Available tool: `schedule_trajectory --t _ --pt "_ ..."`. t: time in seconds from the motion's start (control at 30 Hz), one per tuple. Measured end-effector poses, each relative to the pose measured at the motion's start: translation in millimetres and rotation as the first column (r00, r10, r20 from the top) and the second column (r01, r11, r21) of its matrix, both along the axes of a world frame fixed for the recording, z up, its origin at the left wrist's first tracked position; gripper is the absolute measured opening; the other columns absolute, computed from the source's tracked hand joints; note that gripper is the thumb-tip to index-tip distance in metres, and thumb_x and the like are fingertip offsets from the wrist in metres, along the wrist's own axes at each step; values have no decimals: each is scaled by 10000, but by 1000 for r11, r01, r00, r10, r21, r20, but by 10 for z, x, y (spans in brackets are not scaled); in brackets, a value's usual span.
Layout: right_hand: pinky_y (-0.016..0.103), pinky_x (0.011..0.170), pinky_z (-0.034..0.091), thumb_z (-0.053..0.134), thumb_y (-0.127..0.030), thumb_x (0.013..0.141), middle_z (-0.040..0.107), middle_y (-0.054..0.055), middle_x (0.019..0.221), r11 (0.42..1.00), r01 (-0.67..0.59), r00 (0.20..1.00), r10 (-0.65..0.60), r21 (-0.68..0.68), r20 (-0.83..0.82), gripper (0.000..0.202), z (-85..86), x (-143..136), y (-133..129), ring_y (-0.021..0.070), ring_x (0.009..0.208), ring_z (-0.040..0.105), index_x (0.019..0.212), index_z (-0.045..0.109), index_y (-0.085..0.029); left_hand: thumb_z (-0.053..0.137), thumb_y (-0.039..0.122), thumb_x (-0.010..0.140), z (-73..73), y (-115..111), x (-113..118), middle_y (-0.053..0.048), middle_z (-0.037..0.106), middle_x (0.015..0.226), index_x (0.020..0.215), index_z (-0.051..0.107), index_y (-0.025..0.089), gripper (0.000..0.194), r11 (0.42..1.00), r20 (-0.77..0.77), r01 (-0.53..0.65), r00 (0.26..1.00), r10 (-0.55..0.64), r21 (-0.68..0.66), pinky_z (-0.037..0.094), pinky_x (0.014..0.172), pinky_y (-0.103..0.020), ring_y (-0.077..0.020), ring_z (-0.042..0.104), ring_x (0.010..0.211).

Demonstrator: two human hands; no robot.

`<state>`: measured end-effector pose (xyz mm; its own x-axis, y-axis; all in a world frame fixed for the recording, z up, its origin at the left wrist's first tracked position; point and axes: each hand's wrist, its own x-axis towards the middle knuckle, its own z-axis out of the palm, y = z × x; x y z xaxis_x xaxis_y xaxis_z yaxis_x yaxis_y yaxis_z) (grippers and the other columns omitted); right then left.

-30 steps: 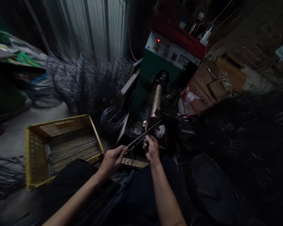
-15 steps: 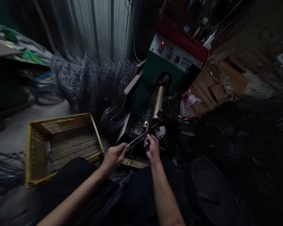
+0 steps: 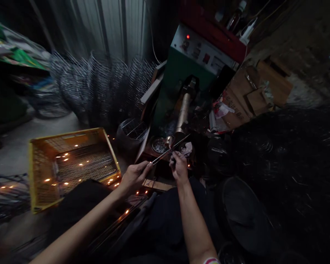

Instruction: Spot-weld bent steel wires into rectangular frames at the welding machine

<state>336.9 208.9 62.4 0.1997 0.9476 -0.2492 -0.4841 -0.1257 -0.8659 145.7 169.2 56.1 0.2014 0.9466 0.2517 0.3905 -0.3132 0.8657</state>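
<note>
My left hand (image 3: 134, 177) is closed on one end of a thin metal rod (image 3: 161, 157), which slants up to the right beneath the brass-coloured electrode arm (image 3: 183, 113) of a green spot welder (image 3: 172, 69). My right hand (image 3: 179, 165) is pinched shut just below the rod, close to the lower electrode tip (image 3: 168, 142). What its fingertips hold is too small and dark to tell. Left of that tip stands a round dish (image 3: 159, 145) of small metal pieces. Behind my right fingers lies a crumpled pale rag (image 3: 186, 149).
Glowing sparks (image 3: 80, 164) are scattered over the yellow crate (image 3: 115, 161), which holds metal rods, and near my legs. Stacked wire baskets (image 3: 99, 84) stand at the back left. Cardboard boxes (image 3: 238, 102) lie right of the welder, and a dark round seat-like object (image 3: 244, 216) is lower right.
Bright orange sparks now show across the crate and floor. The rod reaches farther up to the right past the electrode tip. The view has shifted slightly.
</note>
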Motion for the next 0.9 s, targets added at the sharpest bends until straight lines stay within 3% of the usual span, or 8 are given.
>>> schedule_trajectory --t 0.23,0.43,0.63,0.77,0.9 --pt "123 384 310 820 -374 673 503 -95 567 996 12 999 -16 91 44 345 -50 138 149 25 426 422 790 569 -168 435 426 955 32 216 131 29 483 562 739 633 147 404 999 29 -3 1000 1 40 312 525 -206 -91 411 520" --pt "144 397 311 799 -427 681 488 -95 563 993 1 994 -14 115 109 360 -90 152 188 35 436 414 773 554 -181 449 437 951 64 231 127 41 427 530 742 648 144 412 1000 24 -3 1000 3 13 289 500 -209 -88 368 492" --pt "161 398 282 781 -456 709 499 -75 566 992 -53 985 34 114 168 371 -69 193 168 42 436 397 722 529 -183 445 433 956 248 207 119 8 549 572 764 663 149 406 1000 0 -6 1000 6 -2 333 524 -214 -107 470 519" --pt "149 397 286 794 -524 680 500 -80 551 999 -11 981 1 50 196 443 -164 233 -29 41 424 396 707 506 -190 454 436 939 273 237 121 -21 623 624 790 684 143 402 1000 0 5 1000 -5 17 365 562 -222 -125 524 563" --pt "148 416 317 812 -556 623 534 -63 570 995 -40 969 60 -87 240 469 -414 229 -436 52 447 431 734 561 -176 437 448 933 249 261 132 -27 631 636 783 680 142 418 999 -2 20 1000 -19 48 371 574 -227 -129 518 568"
